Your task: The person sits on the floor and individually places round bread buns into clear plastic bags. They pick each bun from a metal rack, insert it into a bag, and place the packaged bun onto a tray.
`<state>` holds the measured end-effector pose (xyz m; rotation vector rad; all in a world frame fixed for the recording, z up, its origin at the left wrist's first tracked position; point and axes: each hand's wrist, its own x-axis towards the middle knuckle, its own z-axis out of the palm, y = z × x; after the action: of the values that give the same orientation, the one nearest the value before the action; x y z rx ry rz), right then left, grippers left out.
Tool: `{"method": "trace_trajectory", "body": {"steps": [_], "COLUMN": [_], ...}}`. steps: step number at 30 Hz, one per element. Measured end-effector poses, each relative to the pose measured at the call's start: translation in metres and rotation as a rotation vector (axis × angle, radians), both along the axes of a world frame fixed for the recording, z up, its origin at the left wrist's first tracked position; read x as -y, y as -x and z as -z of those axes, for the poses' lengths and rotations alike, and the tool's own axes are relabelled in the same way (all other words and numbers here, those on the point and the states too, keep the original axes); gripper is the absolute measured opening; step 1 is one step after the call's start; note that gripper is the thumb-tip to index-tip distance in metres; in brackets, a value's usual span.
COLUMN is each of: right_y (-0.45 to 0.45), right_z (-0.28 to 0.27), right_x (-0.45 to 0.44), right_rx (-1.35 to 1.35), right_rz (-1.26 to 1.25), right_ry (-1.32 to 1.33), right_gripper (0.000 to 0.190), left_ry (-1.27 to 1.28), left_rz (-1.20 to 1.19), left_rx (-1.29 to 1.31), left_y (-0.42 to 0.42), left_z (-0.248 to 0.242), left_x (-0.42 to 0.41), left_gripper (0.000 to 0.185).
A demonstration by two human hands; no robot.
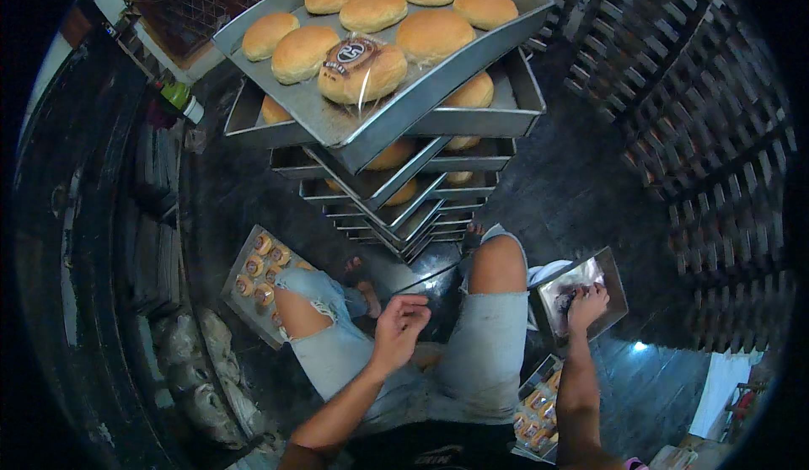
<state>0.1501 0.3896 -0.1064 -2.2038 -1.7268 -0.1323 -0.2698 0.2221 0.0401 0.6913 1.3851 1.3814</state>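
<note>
My left hand (401,331) is raised above my lap, fingers loosely bent, with nothing visible in it. Off to the right, my right hand (588,307) rests with its fingertips on a pile of clear printed plastic bags (557,309) in a metal tray (614,280). Whether those fingers pinch a bag is too small to tell. In front of me, round bread buns (373,10) lie on the top metal baking tray (404,113) of a tall stack. At its near corner sits one bun in a clear printed bag (361,71).
Under the top tray, more trays (480,122) stack crosswise, some with buns. Trays of bagged buns stand beside my left leg (259,267) and near my right hip (537,416). Slatted dark racks (708,122) line the right. Filled plastic sacks (202,375) lie at left.
</note>
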Motion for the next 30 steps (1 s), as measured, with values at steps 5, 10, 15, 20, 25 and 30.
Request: {"method": "trace_trajectory", "body": {"steps": [5, 10, 15, 20, 25, 30], "right_y": [0.077, 0.166, 0.184, 0.241, 0.334, 0.384], "right_z": [-0.14, -0.224, -0.229, -0.266, -0.383, -0.445], "right_x": [0.031, 0.051, 0.062, 0.064, -0.079, -0.241], "right_rx": [-0.51, -0.606, -1.409, -1.172, -0.597, -0.103], "right_rz": [-0.287, -0.481, -0.413, -0.683, -1.223, -1.173], "right_ry": [-0.369, -0.523, -0.009, 0.183, -0.569, 0.042], "right_gripper": [0.012, 0.02, 0.035, 0.009, 0.018, 0.043], "left_ry": [-0.35, -0.373, -0.281, -0.169, -0.134, -0.155], "left_rz": [0.218, 0.005, -0.157, -0.365, -0.474, -0.544], "left_rx": [-0.52, -0.034, 0.346, 0.19, 0.509, 0.691], "left_y": [-0.044, -0.107, -0.057, 0.021, 0.087, 0.085], "left_z": [-0.047, -0.02, -0.038, -0.032, -0.027, -0.012], "left_x": [-0.056, -0.083, -0.066, -0.034, -0.015, -0.005], "left_gripper": [0.028, 0.026, 0.012, 0.017, 0.027, 0.02]}}
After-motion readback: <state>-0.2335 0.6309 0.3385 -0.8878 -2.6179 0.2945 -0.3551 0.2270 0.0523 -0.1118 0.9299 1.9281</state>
